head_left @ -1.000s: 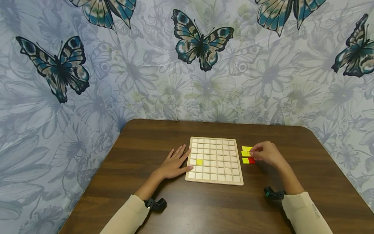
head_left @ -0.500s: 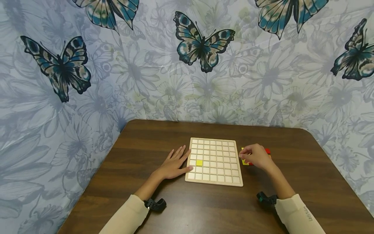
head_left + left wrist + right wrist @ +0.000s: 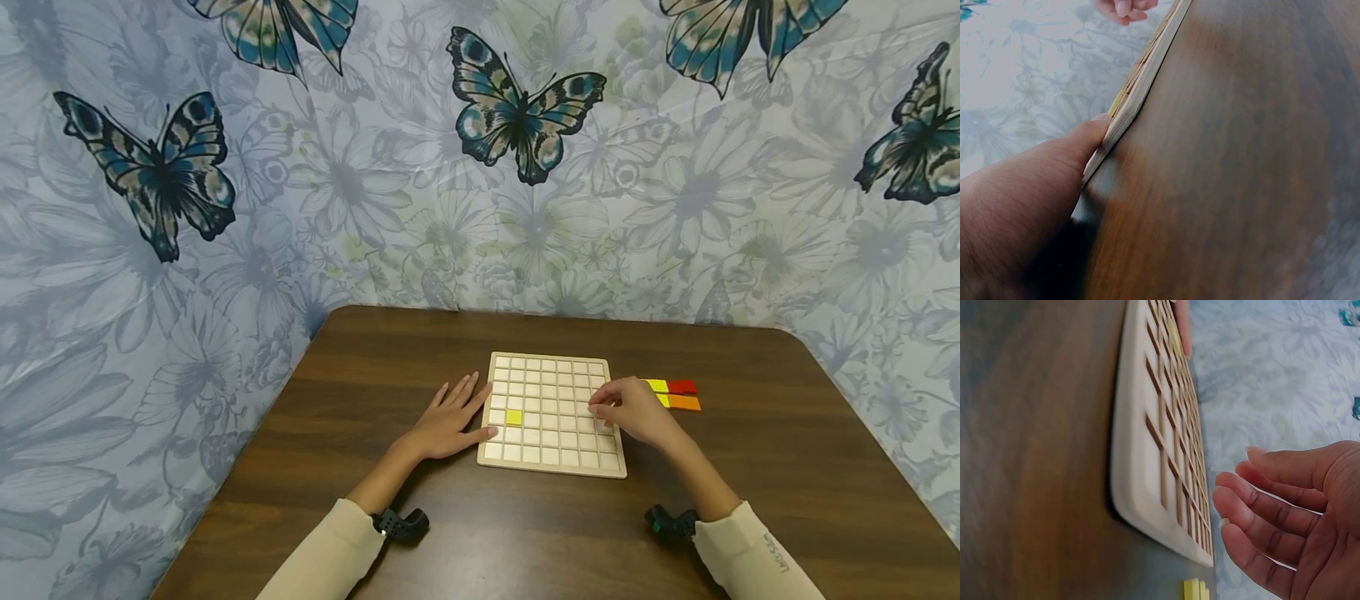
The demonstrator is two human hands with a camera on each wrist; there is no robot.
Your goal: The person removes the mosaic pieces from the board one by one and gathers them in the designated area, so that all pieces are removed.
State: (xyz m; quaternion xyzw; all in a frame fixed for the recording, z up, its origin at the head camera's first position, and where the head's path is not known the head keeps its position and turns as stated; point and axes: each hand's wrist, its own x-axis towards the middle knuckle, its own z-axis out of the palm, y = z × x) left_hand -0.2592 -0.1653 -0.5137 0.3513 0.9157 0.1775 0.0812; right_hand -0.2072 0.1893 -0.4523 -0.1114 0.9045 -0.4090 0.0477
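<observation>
A square wooden grid board (image 3: 553,433) with pale cells lies on the table; one yellow tile (image 3: 513,417) sits in a cell near its left side. My left hand (image 3: 444,427) rests with spread fingers at the board's left edge, its thumb touching the rim in the left wrist view. Above the board's right edge hovers my right hand (image 3: 633,410), fingers bent and the thumb close to the index fingertip. No tile shows between those fingertips in the right wrist view (image 3: 1291,515), so whether they pinch anything cannot be told.
Yellow tiles (image 3: 657,386), a red piece (image 3: 682,387) and an orange piece (image 3: 684,402) lie right of the board, partly hidden by the right hand. The brown table (image 3: 525,533) meets a butterfly-patterned backdrop (image 3: 540,250) at its far edge.
My right hand has moved left from the coloured tiles to above the board's right edge, uncovering the red and orange pieces. The left hand and the board stay in place.
</observation>
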